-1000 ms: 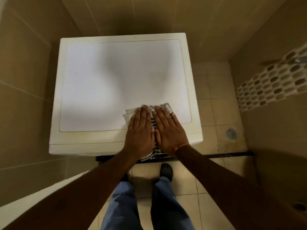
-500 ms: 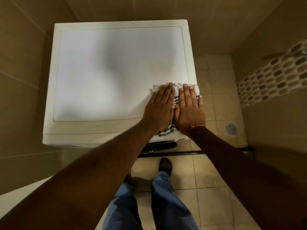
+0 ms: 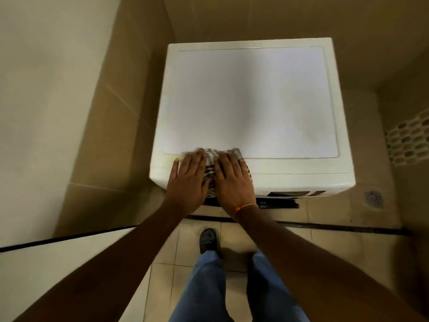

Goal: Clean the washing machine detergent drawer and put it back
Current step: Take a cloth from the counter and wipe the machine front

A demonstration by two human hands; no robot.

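1. I am looking down into a home bathroom or wet utility corner, small and closed in.
2. A white washing machine (image 3: 250, 105) stands pushed into the corner, walls close on its left and back.
3. Large beige wall tiles (image 3: 109, 126) cover the sides; a band of small oval mosaic tiles (image 3: 408, 140) runs along the right wall.
4. The floor (image 3: 336, 210) is tiled too, with a round metal floor drain (image 3: 373, 198) set in it beside the machine.

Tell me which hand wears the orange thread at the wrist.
The right hand, flat on the striped cloth beside the bare-wristed left hand.
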